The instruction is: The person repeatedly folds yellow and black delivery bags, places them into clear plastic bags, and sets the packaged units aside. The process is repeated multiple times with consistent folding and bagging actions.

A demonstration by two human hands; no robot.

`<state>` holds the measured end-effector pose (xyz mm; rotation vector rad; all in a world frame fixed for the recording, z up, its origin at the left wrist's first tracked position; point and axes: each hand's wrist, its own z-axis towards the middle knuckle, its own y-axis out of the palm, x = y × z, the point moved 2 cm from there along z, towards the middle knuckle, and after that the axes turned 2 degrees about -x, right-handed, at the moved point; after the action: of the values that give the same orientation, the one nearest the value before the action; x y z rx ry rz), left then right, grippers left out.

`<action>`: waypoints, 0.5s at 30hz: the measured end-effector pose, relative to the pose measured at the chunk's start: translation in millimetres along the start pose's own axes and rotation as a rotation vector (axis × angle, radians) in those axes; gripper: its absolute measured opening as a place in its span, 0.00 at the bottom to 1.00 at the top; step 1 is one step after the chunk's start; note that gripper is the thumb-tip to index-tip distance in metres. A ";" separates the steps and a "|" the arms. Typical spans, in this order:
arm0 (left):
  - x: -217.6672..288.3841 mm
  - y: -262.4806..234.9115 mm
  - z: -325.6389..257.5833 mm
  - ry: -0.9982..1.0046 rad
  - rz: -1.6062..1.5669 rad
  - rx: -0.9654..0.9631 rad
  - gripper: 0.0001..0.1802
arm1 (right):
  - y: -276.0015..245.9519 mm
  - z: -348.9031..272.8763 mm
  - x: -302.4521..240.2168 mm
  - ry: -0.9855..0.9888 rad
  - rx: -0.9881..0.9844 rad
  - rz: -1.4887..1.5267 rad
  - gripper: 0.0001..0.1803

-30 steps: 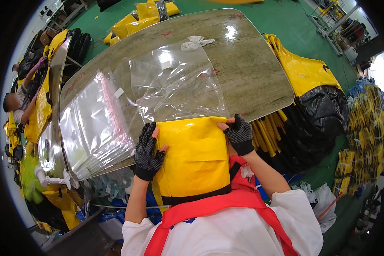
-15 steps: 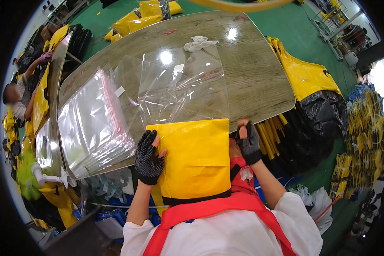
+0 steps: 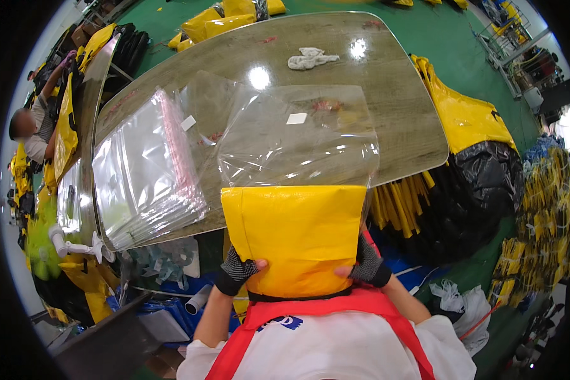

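Observation:
A flat, folded yellow bag (image 3: 297, 237) with a glossy surface and a black lower edge is held in front of my body at the table's near edge. My left hand (image 3: 240, 266), in a dark dotted glove with bare fingertips, grips its left side, thumb on top. At the right side my right hand (image 3: 366, 266), gloved alike, pinches it the same way; the other fingers of both hands are hidden beneath. Beyond the yellow bag's far edge lies a clear plastic bag (image 3: 297, 142) with a small white label (image 3: 296, 118). I cannot tell whether the two overlap.
Left on the wood-patterned table (image 3: 399, 114) is a stack of clear plastic bags (image 3: 142, 171). A white cloth (image 3: 311, 58) lies at the back. Yellow-and-black bags (image 3: 468, 120) hang at the right edge. A small white fan (image 3: 76, 247) and another person (image 3: 38, 139) are at left.
My right hand has come from beside the table edge onto the yellow bag's right side. My left hand has slid lower on it. The clear bag's mouth now looks spread wider.

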<state>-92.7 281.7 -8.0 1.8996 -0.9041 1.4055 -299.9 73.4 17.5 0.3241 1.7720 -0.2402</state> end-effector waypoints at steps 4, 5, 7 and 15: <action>-22.0 31.2 -8.3 -0.081 0.390 0.132 0.28 | -23.6 4.8 9.7 0.278 0.166 0.134 0.27; -30.5 33.7 -8.7 -0.240 0.174 0.160 0.25 | -24.8 3.4 22.5 0.327 0.156 0.086 0.25; -25.0 19.5 -9.0 -0.295 0.396 0.015 0.24 | -41.5 -2.7 25.7 0.378 -0.004 -0.230 0.30; 66.6 59.8 32.5 0.537 1.210 0.006 0.34 | -5.4 32.4 -62.5 -0.381 -0.115 -1.176 0.42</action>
<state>-109.2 209.6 52.0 0.7503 -1.8413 2.3738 -259.3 52.0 71.2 -0.8417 1.3952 -0.9486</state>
